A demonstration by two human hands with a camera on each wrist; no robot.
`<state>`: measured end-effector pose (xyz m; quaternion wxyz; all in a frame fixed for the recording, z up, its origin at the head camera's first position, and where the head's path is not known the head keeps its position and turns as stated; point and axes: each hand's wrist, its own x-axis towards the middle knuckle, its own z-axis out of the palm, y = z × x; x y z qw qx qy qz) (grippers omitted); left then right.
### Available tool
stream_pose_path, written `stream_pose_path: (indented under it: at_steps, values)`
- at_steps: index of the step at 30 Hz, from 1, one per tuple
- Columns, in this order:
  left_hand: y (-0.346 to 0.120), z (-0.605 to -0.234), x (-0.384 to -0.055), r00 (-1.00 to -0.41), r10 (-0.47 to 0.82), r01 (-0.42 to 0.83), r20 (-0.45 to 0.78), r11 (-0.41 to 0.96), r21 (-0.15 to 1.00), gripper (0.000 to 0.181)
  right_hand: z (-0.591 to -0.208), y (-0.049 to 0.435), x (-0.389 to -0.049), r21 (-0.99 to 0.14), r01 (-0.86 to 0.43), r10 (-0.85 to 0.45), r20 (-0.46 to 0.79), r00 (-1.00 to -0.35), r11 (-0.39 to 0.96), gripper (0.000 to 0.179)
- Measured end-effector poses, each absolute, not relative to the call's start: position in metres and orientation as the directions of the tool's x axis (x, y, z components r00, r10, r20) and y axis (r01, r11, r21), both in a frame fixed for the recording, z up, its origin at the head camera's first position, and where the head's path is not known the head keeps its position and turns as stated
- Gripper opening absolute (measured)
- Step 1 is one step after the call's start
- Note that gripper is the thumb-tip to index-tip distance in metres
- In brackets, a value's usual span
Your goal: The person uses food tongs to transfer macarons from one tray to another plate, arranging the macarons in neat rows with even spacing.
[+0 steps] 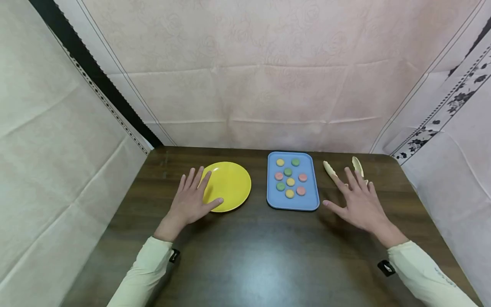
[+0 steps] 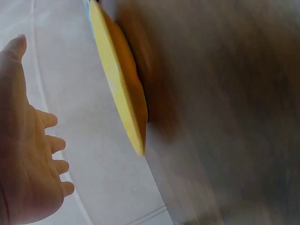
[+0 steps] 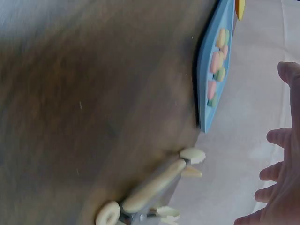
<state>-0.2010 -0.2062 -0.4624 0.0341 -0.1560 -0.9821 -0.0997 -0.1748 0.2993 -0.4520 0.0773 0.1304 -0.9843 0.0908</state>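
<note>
My left hand [image 1: 188, 202], fingers spread and palm down, hovers at the left side of a round yellow plate [image 1: 232, 187]. In the left wrist view the plate [image 2: 115, 70] shows edge-on, apart from the hand. To the right of a blue tray [image 1: 311, 200], my right hand [image 1: 360, 209] is spread over cream-coloured tongs [image 1: 329, 169] and partly hides them. Their splayed tips, dark joints and a ring handle [image 3: 108, 214] appear in the right wrist view. On the tray lie several small macaron-like discs [image 1: 290, 182] in yellow, green and pink. Neither hand holds anything.
Everything stands on a dark wooden table [image 1: 253, 256] with a glossy surface. Pale patterned cloth [image 1: 261, 94] hangs behind its far edge, and white cloth [image 1: 57, 170] runs along both sides. Plate, tray and tongs sit in a row toward the far edge.
</note>
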Motion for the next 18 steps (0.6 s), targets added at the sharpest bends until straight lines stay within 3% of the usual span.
stream_pose_path:
  at_steps: [9,18]
  values:
    - [-0.232,-0.458,-0.211,-0.979,0.202,0.201,0.036,0.901,0.384,0.100,-0.442,0.327,-0.180,-0.178,-0.241,-0.198,0.230,-0.953,0.954,0.088]
    - [-0.251,-0.469,-0.219,-0.990,0.136,0.092,-0.037,0.821,0.563,0.097,-0.453,0.355,-0.187,-0.243,-0.171,-0.121,0.207,-0.971,0.955,0.091]
